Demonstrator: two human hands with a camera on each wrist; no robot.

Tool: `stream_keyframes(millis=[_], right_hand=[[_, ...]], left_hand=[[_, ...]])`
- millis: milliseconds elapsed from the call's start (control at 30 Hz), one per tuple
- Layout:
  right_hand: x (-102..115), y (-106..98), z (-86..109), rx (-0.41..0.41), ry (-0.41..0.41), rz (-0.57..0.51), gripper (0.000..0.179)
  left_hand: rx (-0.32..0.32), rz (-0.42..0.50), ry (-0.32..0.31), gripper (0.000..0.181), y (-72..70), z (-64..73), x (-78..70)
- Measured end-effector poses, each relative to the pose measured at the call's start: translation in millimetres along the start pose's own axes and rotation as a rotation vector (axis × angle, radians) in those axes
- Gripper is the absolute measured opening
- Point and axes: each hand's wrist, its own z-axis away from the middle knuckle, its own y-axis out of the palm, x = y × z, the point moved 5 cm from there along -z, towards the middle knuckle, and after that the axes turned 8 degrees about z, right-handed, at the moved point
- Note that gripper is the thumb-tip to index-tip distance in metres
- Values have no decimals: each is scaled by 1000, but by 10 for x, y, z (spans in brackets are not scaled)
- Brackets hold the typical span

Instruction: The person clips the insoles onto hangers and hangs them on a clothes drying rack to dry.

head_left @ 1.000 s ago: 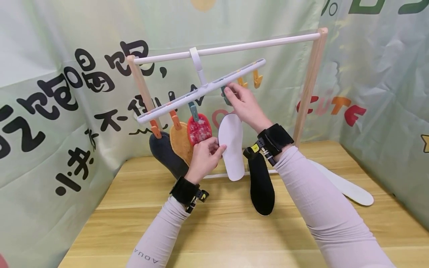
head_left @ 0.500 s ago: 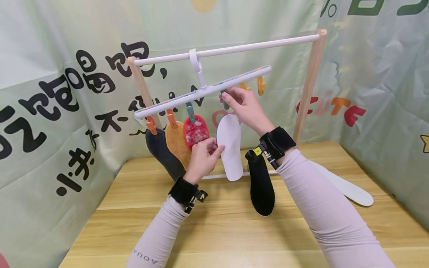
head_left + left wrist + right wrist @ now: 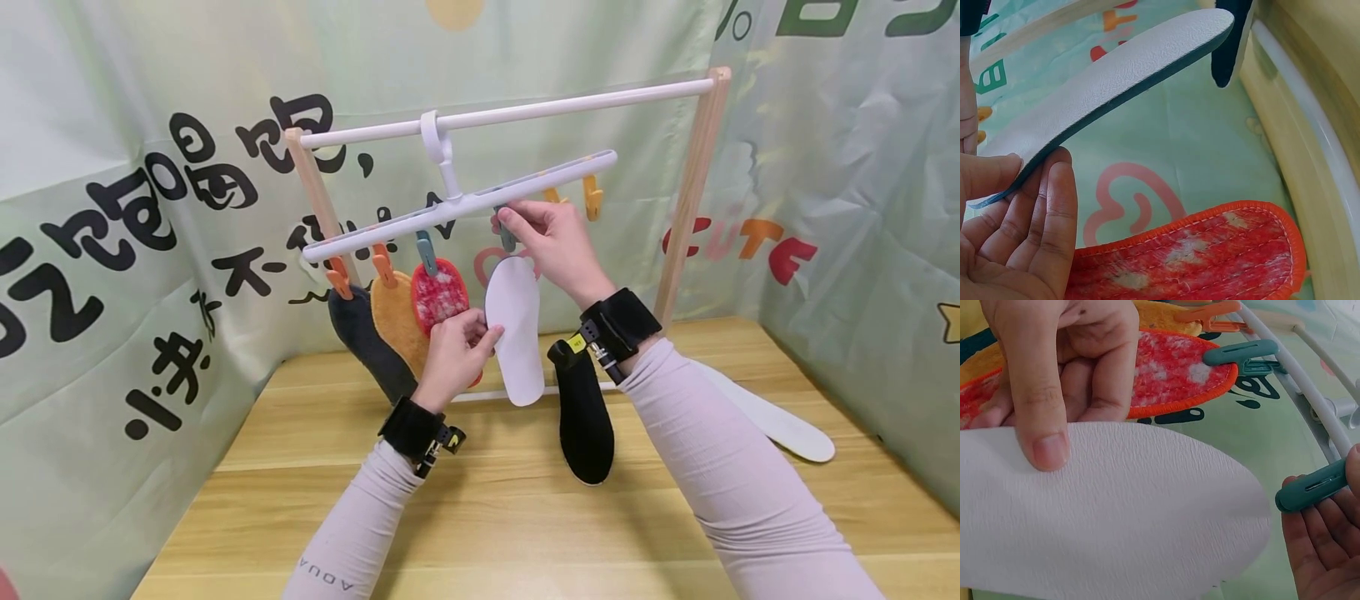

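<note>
My left hand (image 3: 459,350) pinches the edge of a white insole (image 3: 517,333) between thumb and fingers, holding it upright in the air. In the left wrist view the insole's underside edge (image 3: 1147,78) looks dark. My right hand (image 3: 561,250) pinches a teal clothespin (image 3: 1313,485) that hangs from the white clip hanger (image 3: 390,229). The insole's rounded top lies just below that clothespin, apart from it in the right wrist view. To the left, a red-and-white insole (image 3: 442,292) hangs from another teal clothespin (image 3: 426,252), partly behind my left hand.
Orange clothespins hold a tan insole (image 3: 397,312) and a dark insole (image 3: 367,342) at the hanger's left. Yellow clothespins (image 3: 592,200) hang at its right. The hanger hooks over a rack's white rod (image 3: 562,104). A black insole (image 3: 587,425) and a white insole (image 3: 795,425) are right.
The hanger has tilted less steeply, its right end lower and its left end higher. My right hand came down slightly with the clothespin. The held white insole shifted a little left.
</note>
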Motion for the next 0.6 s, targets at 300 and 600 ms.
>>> stream_keyframes(millis=[300,600], right_hand=[[-6,19,10,-42,22,-53,26],[-8,21,13,-57,38,-50,27]], left_hand=[[-12,4,20,17,-9,-4,-6],[-16,6,25,17,-25,-12,-32]])
